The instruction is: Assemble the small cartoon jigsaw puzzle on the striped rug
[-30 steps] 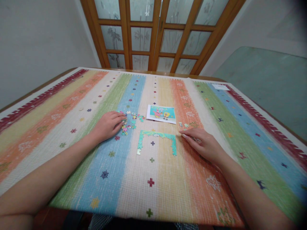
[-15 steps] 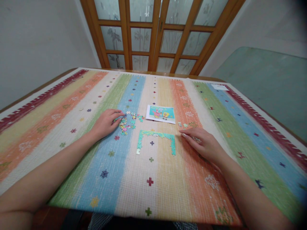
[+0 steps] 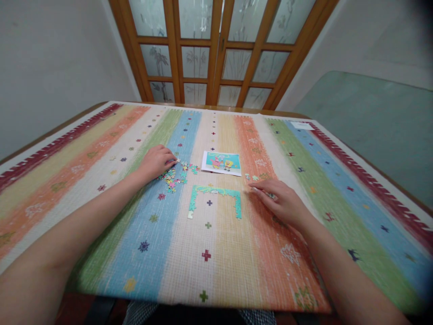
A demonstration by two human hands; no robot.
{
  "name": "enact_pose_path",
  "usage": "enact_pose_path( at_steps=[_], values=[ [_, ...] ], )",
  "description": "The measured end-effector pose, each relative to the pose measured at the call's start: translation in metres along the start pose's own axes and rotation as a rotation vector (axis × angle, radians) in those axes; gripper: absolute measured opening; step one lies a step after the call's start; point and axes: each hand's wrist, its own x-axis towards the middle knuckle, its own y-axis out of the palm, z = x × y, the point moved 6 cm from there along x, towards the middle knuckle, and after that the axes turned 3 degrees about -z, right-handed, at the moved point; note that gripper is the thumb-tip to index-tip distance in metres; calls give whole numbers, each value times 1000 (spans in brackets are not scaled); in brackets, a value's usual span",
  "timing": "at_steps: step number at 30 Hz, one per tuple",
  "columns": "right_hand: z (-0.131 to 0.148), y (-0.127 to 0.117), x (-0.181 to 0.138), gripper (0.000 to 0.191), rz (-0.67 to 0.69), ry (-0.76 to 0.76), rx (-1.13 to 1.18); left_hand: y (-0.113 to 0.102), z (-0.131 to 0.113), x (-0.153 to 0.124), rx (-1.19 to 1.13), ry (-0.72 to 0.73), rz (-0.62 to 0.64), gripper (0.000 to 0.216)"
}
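Observation:
My left hand (image 3: 158, 161) is at the far edge of a loose heap of small jigsaw puzzle pieces (image 3: 174, 181). Its thumb and fingers are drawn together, with a pale puzzle piece (image 3: 178, 160) at their tips. Teal border pieces are joined into a partial puzzle frame (image 3: 216, 190), with a top row and two sides, open towards me. To the right of this frame my right hand (image 3: 275, 196) rests on the cloth, index finger and thumb extended with a gap between them. Another puzzle piece (image 3: 271, 195) shows partly beneath that hand.
A printed cartoon picture (image 3: 221, 163) lies beyond the puzzle frame. Several loose pieces (image 3: 252, 177) lie just past my right fingertips. A striped tablecloth (image 3: 189, 262) covers the table, and a white slip of paper (image 3: 302, 126) lies at the far right. Wood-framed glass doors (image 3: 209, 54) stand behind.
My left thumb and fingers have come together over the heap and the hand has shifted slightly away from me. My right hand stays in place. The whole view has shifted slightly.

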Motion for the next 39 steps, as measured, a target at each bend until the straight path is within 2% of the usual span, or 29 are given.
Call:
enact_pose_path(
  at_steps=[6,13,19,25,31,39],
  values=[
    [-2,-2,-1,23,-22,-4,-15,4,3,2,-39,6,-35,46],
    [-5,0,-2,24,-22,-5,-18,9,18,0,-110,-60,-40,42],
    [-7,2,-3,24,-18,5,-16,-8,22,-12,-127,-86,-44,45],
    [-7,1,-2,24,-7,7,-12,-20,6,-32,-247,20,26,44],
    [-5,1,-2,25,-1,12,-11,-11,2,-45,-253,13,59,45],
    [-6,0,-1,26,5,47,2,-7,13,-41,-186,-34,16,42]
  ],
)
